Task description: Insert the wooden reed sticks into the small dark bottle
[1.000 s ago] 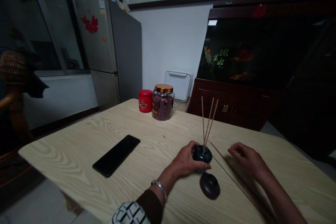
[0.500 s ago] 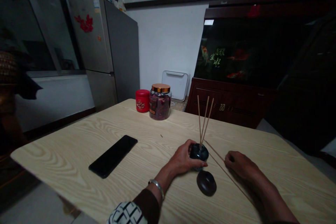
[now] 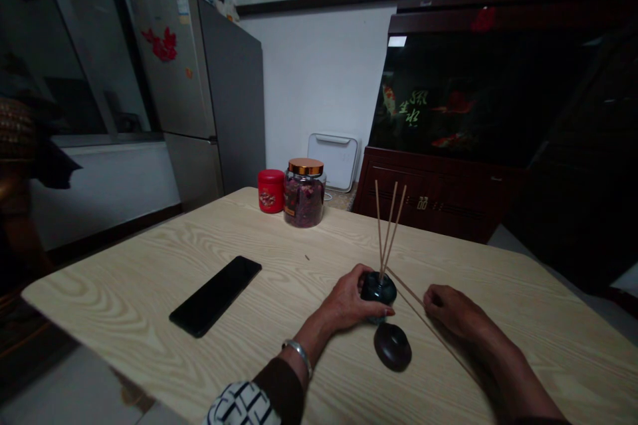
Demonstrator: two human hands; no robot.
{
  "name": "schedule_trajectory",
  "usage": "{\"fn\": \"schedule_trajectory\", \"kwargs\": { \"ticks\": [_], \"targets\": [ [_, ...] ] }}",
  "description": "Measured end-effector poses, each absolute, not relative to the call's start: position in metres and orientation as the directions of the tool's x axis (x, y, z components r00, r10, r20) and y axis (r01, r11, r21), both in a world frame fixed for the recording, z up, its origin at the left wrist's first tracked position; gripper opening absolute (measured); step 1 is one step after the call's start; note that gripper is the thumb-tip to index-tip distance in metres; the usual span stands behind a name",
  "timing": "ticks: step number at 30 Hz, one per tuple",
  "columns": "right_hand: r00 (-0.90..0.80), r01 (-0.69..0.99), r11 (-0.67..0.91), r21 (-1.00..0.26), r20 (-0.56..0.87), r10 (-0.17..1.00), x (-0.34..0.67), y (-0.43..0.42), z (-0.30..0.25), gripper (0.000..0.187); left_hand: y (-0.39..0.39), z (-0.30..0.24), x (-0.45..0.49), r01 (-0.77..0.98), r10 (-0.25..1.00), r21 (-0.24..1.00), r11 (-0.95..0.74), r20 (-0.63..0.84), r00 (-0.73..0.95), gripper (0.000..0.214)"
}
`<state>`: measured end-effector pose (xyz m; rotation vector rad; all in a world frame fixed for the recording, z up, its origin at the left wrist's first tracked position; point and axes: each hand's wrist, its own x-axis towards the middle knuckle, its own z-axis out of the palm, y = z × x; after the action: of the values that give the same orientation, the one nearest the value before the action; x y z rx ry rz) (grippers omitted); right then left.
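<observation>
My left hand is wrapped around a small dark glass diffuser bottle, which stands upright on the table. Three thin reed sticks rise from the bottle's mouth and fan out slightly. To the right, my right hand is closed in a pinch on another reed stick; its far end lies close to the bottle's neck. A long thin stick slants across the tabletop below that hand. In front of the bottle rests a dark round lid with a hole in it, tilted on the wood.
A black phone lies on the wooden table at left. At the back edge stand a red canister and a glass jar with a copper-coloured lid. A tiny brown fragment lies mid-table. Behind is a fish tank.
My right hand has shifted slightly left with its reed stick, toward the bottle. My left hand, the bottle and the lid stay practically where they were.
</observation>
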<state>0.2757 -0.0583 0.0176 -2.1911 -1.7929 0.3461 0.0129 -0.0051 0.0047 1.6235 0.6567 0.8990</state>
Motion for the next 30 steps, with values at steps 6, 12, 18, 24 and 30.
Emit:
{"fn": "schedule_trajectory", "kwargs": {
  "ticks": [6, 12, 18, 24, 30],
  "targets": [
    [0.207, 0.881, -0.150, -0.448, 0.081, 0.975, 0.278, -0.063, 0.033, 0.012, -0.007, 0.010, 0.011, -0.033, 0.802, 0.972, -0.232, 0.210, 0.559, 0.068],
    [0.558, 0.367, 0.240, -0.899, 0.419, 0.716, 0.259, -0.073, 0.084, 0.029, -0.007, 0.008, 0.012, -0.071, 0.797, 0.974, -0.217, 0.219, 0.563, 0.068],
    [0.660, 0.017, 0.524, -0.852, 0.403, 0.634, 0.210, -0.077, 0.107, 0.030, -0.006, 0.007, 0.012, -0.043, 0.807, 0.975, -0.218, 0.205, 0.554, 0.069],
    [0.613, 0.163, 0.511, -0.844, 0.492, 0.618, 0.193, -0.075, 0.103, 0.024, -0.005, 0.006, 0.011, -0.023, 0.809, 0.971, -0.236, 0.210, 0.549, 0.072],
    [0.511, 0.349, 0.457, -0.818, 0.575, 0.639, 0.183, -0.077, 0.104, 0.024, -0.007, 0.008, 0.011, -0.055, 0.808, 0.973, -0.224, 0.217, 0.547, 0.072]
  ]
}}
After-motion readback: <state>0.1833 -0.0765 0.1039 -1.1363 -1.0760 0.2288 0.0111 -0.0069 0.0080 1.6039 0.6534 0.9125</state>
